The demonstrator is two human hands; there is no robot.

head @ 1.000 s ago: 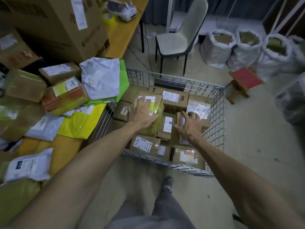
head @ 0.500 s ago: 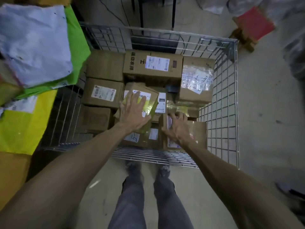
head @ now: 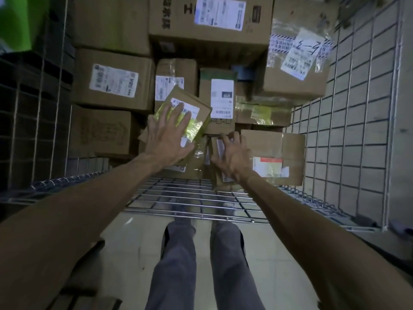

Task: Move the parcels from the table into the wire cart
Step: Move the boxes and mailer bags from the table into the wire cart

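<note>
Possibly the slim parcel (head: 220,145), stood on edge just inside the near wall of the cart (head: 201,212), tips over once released, judging by its narrow base. The right hand (head: 233,156) curls its fingers over that parcel's top edge. Beyond, the left hand (head: 167,139) presses spread, straight fingers on a tilted taped parcel (head: 200,108), which could slide off the stack.

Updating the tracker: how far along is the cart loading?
Done: many boxes sit in the cart. In hand: left hand presses flat on a yellow-taped box, right hand grips a small box beside it, both inside the cart. Left: unclear; outside the cart only a green bag shows.
</note>
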